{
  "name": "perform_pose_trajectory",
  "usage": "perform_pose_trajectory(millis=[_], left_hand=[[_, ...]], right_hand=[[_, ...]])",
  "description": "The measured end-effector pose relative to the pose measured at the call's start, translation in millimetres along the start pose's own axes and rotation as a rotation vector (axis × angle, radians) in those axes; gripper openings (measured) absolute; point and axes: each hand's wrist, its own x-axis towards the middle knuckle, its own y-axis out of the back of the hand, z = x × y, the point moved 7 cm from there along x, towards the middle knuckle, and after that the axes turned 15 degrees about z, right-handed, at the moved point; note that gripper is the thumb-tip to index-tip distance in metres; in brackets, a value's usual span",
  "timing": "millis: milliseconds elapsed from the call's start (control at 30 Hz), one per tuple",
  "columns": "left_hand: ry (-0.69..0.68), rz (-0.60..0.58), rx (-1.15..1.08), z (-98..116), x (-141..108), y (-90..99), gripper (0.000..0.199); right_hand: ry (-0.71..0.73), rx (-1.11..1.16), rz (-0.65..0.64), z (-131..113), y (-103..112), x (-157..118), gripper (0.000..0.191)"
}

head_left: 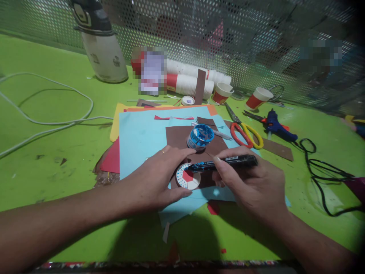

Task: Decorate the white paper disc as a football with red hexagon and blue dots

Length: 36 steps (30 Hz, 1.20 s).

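My right hand (253,182) grips a black marker pen (236,162) whose tip, smeared with blue paint, touches a white round disc (192,184). On the disc are a red hexagon in the middle, dark lines running outward and blue dots on its left side. My left hand (162,175) steadies the disc, thumb along its near edge and forefinger by its far edge; the other fingers are partly hidden. Just beyond the disc stands an uncapped jar of blue paint (193,144), on brown paper (176,137) over light blue sheets (134,144).
Red-and-yellow-handled scissors (242,135) and a blue glue gun (278,125) with a black cord lie to the right. Paper cups (258,99) and stacked cups (191,84) are behind, near a perforated metal screen (182,34). A white bottle (105,57) and white cable (82,120) are leftward.
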Motion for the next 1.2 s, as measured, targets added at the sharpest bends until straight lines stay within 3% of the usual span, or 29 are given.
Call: perform_pose_trajectory(millis=[200, 400, 933, 1100, 1200], left_hand=[[-0.004, 0.017, -0.035, 2.0, -0.2, 2.3, 0.069], [0.001, 0.015, -0.023, -0.9, -0.3, 0.6, 0.068], [-0.003, 0.003, -0.013, -0.5, 0.6, 0.0, 0.066], [-0.001, 0.004, 0.007, -0.5, 1.4, -0.4, 0.066], [-0.001, 0.014, -0.007, -0.1, 1.0, 0.3, 0.069]], right_hand=[[-0.083, 0.043, 0.149, 4.7, 12.4, 2.6, 0.008], [-0.104, 0.024, 0.048, 12.5, 4.4, 0.8, 0.009], [-0.082, 0.030, 0.013, 14.9, 0.6, -2.5, 0.007], [-0.016, 0.006, 0.007, 6.7, 0.6, -1.7, 0.005], [-0.039, 0.010, 0.074, 2.5, 6.9, 2.0, 0.007]])
